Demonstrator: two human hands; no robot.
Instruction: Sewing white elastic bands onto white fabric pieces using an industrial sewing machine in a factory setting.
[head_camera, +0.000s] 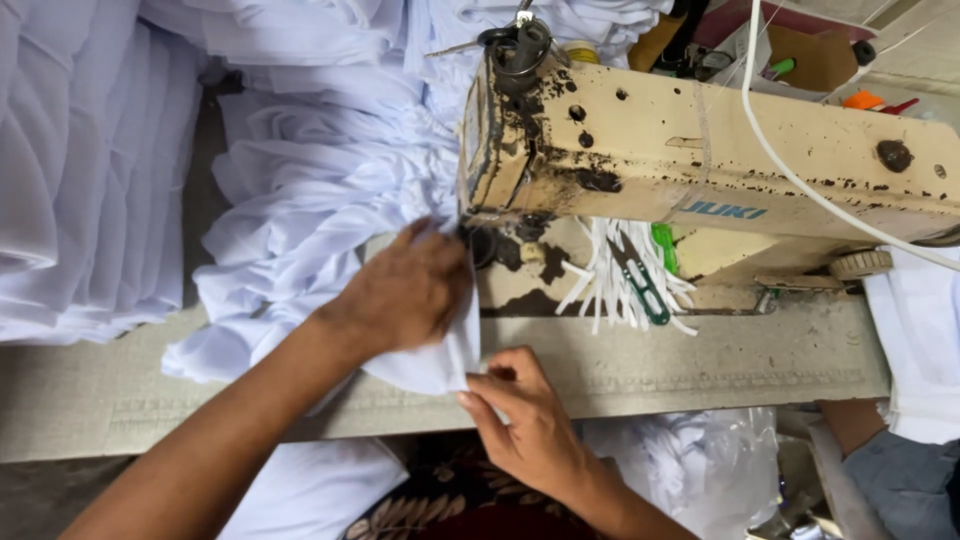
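- White fabric (330, 200) lies bunched on the worktop (700, 365), left of the sewing machine (700, 160), with its near edge drawn in toward the machine's needle end.
- Your left hand (405, 290) rests flat on the fabric just beside the machine head; its grip is pressing rather than clenched, fingers spread over the cloth.
- Your right hand (530, 420) sits in front of the machine, at the worktop's near edge; its grip pinches the hanging corner of the same fabric between thumb and fingers.
- The needle itself is hidden behind your left hand, so you cannot tell from this view whether the cloth is already under the presser foot.
- Judged from the layout, the piece is being positioned or fed: most of the fabric is heaped left of the machine, and no finished seam can be made out.
- A bundle of white strips (620, 285) and a pair of green-handled snips (640, 285) lie under the machine arm, right of your left hand and apart from it.
- Stacked white cloth (90, 170) sits well to the left of the machine.
- Another person's arm (890, 450) shows at the far right, below the machine's handwheel end, apart from your hands.
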